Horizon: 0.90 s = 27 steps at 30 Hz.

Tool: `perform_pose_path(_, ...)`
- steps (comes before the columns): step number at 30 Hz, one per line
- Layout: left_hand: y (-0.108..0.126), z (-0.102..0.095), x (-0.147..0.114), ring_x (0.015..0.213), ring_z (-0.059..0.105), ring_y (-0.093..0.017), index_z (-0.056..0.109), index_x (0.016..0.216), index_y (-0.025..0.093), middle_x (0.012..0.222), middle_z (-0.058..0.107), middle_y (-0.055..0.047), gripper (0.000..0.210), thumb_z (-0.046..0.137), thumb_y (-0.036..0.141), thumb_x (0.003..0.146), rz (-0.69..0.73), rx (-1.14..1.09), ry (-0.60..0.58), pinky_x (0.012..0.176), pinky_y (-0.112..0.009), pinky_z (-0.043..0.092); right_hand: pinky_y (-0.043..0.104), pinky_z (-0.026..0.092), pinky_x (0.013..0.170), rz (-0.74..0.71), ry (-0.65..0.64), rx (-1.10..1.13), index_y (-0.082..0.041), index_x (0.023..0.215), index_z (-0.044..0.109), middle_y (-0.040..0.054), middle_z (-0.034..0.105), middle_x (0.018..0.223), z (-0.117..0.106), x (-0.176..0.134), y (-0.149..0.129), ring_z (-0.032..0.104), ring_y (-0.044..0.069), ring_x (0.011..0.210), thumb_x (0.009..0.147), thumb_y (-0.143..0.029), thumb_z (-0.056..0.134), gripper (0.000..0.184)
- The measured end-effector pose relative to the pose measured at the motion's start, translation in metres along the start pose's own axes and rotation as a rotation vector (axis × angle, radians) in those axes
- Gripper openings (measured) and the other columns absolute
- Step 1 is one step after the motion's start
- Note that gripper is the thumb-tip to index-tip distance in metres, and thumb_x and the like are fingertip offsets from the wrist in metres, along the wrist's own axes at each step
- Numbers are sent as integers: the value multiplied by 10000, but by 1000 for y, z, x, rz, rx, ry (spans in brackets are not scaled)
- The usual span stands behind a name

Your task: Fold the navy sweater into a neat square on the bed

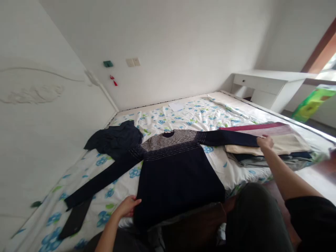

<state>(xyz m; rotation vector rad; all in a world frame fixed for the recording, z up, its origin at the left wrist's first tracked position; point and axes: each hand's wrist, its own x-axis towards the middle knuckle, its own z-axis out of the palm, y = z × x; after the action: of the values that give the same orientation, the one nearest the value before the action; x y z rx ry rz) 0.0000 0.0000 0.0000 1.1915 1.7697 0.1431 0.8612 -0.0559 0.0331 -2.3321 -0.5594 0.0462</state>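
A dark navy sweater (178, 175) with a speckled grey yoke lies spread over the bed, its neck toward the wall and both sleeves stretched out sideways. My left hand (128, 206) pinches the sweater's left side edge close to the hem. Out at the right, my right hand (265, 142) grips the cuff end of the other sleeve, above a stack of folded clothes (283, 140) in red, pink, cream and grey. The left sleeve rests flat, its cuff partly over a flat black object (76, 217), which looks like a phone.
A crumpled dark garment (118, 138) lies at the bed's left. Beneath everything is a white sheet (183, 120) with blue flowers. A paper (176, 106) lies near the wall. A white desk (262, 84) and a green-yellow bag (313, 103) stand at the right.
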Motion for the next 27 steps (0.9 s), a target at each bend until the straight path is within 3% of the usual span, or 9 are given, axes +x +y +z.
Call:
perform_pose_path(2,3,2,1,468,477,-133,431,840,285,527,355,124,608,936,601,718,12,28,16,478,-200,359,388,593,955,10,-151,-21,-102,1337,807,225,841,1131,14,-37,-13,804,306,1074,993,-184,659,383)
perform_pose_path(4,6,6,3,484,523,-153,467,856,279,540,401,112,571,941,565,717,42,55,17,480,-214,386,302,598,838,-113,-522,10,-149,1225,835,147,858,1040,32,-86,-24,816,258,978,997,-268,691,295)
perform_pose_path(7,9,9,5,507,558,-164,522,855,263,555,456,95,474,933,462,728,61,83,16,489,-223,402,230,538,632,-132,-1180,-88,-156,1024,827,115,847,916,58,-167,-32,788,212,800,957,-421,784,277)
perform_pose_path(9,9,9,5,519,554,-155,548,817,245,549,474,86,392,913,362,734,38,88,6,500,-217,397,208,483,561,-205,-1396,-212,-152,915,788,82,792,773,70,-212,-33,733,185,696,897,-472,854,328)
perform_pose_path(13,3,7,0,531,549,-133,592,764,218,565,534,68,308,894,244,709,22,53,-61,541,-224,426,199,435,516,-295,-1367,-310,-179,822,666,-7,643,624,75,-250,-32,629,143,575,757,-407,983,397)
perform_pose_path(18,-2,-3,-9,594,659,-188,646,774,220,608,614,36,324,936,332,681,38,67,-197,624,-283,547,201,343,433,-227,-1411,-356,-219,715,590,-22,547,561,66,-234,-20,493,106,474,777,-402,976,432)
perform_pose_path(21,3,-23,-10,750,759,-286,673,758,222,735,730,-56,251,874,371,743,62,273,35,711,-368,620,212,298,406,-256,-1461,-483,-222,629,582,33,565,517,70,-228,-11,476,122,447,868,-462,897,463)
perform_pose_path(24,6,-58,-10,1197,757,-413,733,823,203,1140,805,-207,140,782,334,823,142,424,350,982,-479,625,221,331,430,-278,-1396,-449,-225,663,599,37,587,507,79,-230,-6,507,140,446,848,-513,909,461)
perform_pose_path(27,0,-91,-7,1515,548,-525,799,1013,136,1607,599,-334,231,684,288,883,166,522,518,1175,-615,520,225,378,468,-299,-1331,-381,-222,683,619,40,617,521,87,-229,-7,555,154,472,788,-540,964,481)
